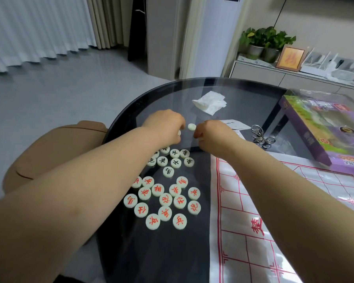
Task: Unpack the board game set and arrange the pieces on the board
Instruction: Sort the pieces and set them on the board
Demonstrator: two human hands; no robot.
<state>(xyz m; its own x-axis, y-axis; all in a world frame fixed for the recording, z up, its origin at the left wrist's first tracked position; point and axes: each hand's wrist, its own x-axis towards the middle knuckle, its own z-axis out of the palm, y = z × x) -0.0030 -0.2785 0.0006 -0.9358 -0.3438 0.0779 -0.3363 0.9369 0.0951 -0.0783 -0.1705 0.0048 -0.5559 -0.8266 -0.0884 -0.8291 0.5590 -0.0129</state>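
Reaching out over the middle of the round dark glass table [143, 103] with both bare arms. Left hand [164, 127] knuckles up, fingers curled down and pinching a pale piece [179, 132], seen only as a sliver under the fingertips. Right hand [213, 135] just beside it, fingers curled as well; cannot tell whether gripping anything. Between the two hands, flat on the glass, a blank-faced piece [192, 126], close to the right hand's fingertips, contact unclear. Nearer, under the forearms, a loose cluster of black-marked pieces [175, 160], face up, partly hidden by the left wrist. Nearer still, towards the table's left edge, a wider scatter of red-marked pieces [166, 201], face up, some touching. Spread over the table's near right part, a white board sheet [253, 201] with a red grid, bare of pieces. At the right edge, a purple box [323, 135] overlapping the sheet's far corner. Towards the far edge, a crumpled tissue [209, 102]; beside the right hand, a paper slip [235, 124] and a metal ring puzzle [261, 136]. Left of the table, a tan seat [49, 156].
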